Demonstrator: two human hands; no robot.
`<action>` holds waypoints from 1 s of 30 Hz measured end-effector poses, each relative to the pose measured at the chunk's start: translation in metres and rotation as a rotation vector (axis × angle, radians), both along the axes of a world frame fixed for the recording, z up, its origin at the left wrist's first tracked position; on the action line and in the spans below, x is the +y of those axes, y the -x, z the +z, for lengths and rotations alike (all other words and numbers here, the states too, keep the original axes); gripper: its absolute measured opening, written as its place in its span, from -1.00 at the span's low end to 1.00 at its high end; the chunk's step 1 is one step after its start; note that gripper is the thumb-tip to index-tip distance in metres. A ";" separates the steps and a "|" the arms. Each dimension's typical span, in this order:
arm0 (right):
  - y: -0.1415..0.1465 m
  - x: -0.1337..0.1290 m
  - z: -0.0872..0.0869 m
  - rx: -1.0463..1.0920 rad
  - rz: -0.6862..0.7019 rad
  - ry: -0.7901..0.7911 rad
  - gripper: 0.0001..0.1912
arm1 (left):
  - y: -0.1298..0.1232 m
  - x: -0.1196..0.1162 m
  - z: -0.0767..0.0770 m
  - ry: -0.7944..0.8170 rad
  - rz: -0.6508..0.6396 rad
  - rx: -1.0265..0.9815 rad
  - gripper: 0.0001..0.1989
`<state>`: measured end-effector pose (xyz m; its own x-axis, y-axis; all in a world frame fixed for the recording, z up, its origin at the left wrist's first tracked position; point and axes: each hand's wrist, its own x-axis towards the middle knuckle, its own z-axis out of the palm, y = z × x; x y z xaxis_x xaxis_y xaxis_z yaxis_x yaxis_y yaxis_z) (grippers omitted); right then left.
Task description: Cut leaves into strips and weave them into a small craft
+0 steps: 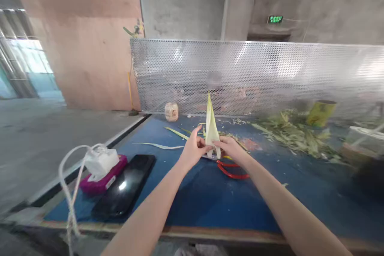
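Observation:
A pale green corn husk (211,130) stands upright with its pointed tip up, above the middle of the blue table. My left hand (193,147) is closed at the husk's lower left edge, thumb and fingers curled against it. From the other side, my right hand (231,148) pinches the lower right edge. Just beneath the hands lies a pair of scissors (232,174) with red handles, its blades partly covered by my left hand and the husk. Narrow husk strips (162,145) and cut scraps (237,139) lie around and behind the hands.
A black phone (127,186) and a magenta power strip (103,182) with a white charger (102,162) sit at the left. A husk pile (300,136), yellow can (321,113) and clear container (364,144) stand right. A perforated metal panel (255,76) runs behind.

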<state>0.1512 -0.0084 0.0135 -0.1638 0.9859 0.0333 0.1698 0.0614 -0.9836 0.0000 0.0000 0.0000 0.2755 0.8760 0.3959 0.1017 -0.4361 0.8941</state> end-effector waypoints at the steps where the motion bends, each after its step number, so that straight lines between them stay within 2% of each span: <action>1: 0.000 0.001 0.000 0.002 0.003 0.007 -0.77 | 0.000 0.000 0.001 -0.027 0.009 0.015 -0.21; 6: 0.000 0.007 -0.003 0.045 -0.010 -0.002 -0.76 | -0.001 -0.002 0.004 -0.048 0.026 -0.001 -0.23; 10: -0.002 0.009 -0.006 0.251 -0.071 -0.074 -0.68 | -0.006 -0.006 0.005 0.096 0.024 -0.139 -0.20; 13: 0.000 0.008 -0.007 0.348 -0.084 -0.097 -0.64 | -0.009 -0.009 0.005 0.198 -0.053 -0.220 -0.07; 15: 0.004 0.008 -0.010 0.273 -0.052 -0.076 -0.67 | -0.009 -0.009 0.006 0.143 -0.056 -0.221 -0.09; 19: 0.007 0.013 -0.015 0.050 -0.033 -0.129 -0.73 | -0.007 -0.007 0.007 -0.001 0.082 -0.195 -0.30; 24: 0.007 0.013 -0.012 -0.008 -0.059 -0.154 -0.76 | -0.007 -0.004 0.004 -0.063 0.117 -0.176 -0.23; 27: 0.008 0.009 -0.007 -0.054 0.021 -0.137 -0.72 | -0.006 -0.004 0.003 -0.172 0.194 -0.163 -0.28; 30: 0.008 0.005 -0.002 -0.319 0.028 -0.193 -0.60 | -0.001 -0.004 0.005 -0.238 0.243 -0.124 -0.37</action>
